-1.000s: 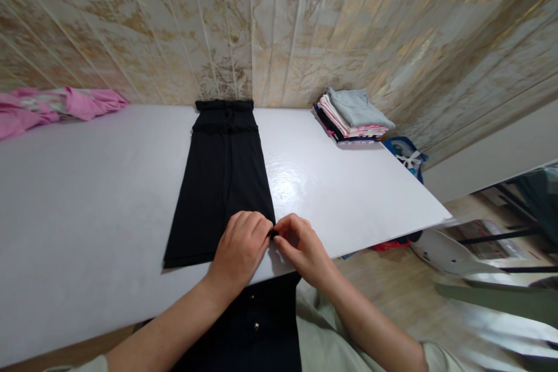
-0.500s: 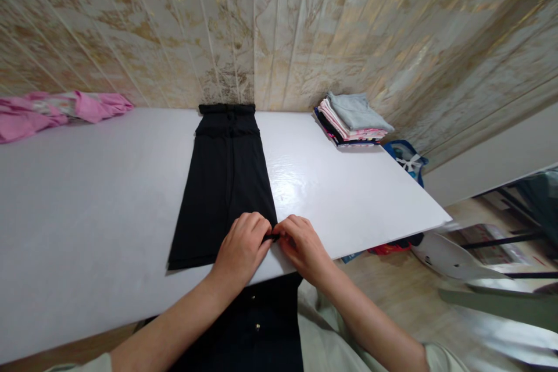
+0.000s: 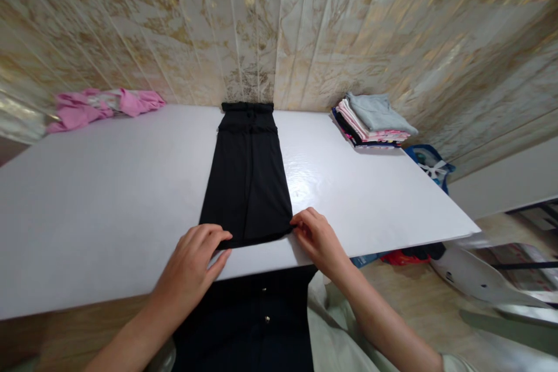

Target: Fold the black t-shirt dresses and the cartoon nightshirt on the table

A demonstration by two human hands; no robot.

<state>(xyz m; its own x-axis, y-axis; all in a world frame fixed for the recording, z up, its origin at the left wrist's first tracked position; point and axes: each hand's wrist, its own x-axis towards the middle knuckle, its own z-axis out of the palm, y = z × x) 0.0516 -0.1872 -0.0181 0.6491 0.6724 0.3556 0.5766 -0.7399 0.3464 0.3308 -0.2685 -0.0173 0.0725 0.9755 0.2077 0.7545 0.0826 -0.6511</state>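
Observation:
A black garment (image 3: 246, 186) lies flat and lengthwise on the white table (image 3: 131, 197), its far end gathered or folded near the wall and its hem towards me. At the right corner of that hem, my right hand (image 3: 316, 238) pinches the cloth between thumb and fingertips. My left hand (image 3: 194, 256) rests over the left corner of the hem, thumb and fingers apart, with fingertips on or just above the fabric. That corner is partly hidden beneath the hand.
Folded clothes with a grey piece on top make a stack (image 3: 375, 122) at the table's back right. A crumpled pink cloth (image 3: 104, 107) lies at the back left. Beyond the right edge are a blue bag (image 3: 429, 163) and a white chair (image 3: 475, 279).
My left hand has moved left from the hem's right corner to its left corner and opened. The right hand still pinches the right corner. The view has shifted left.

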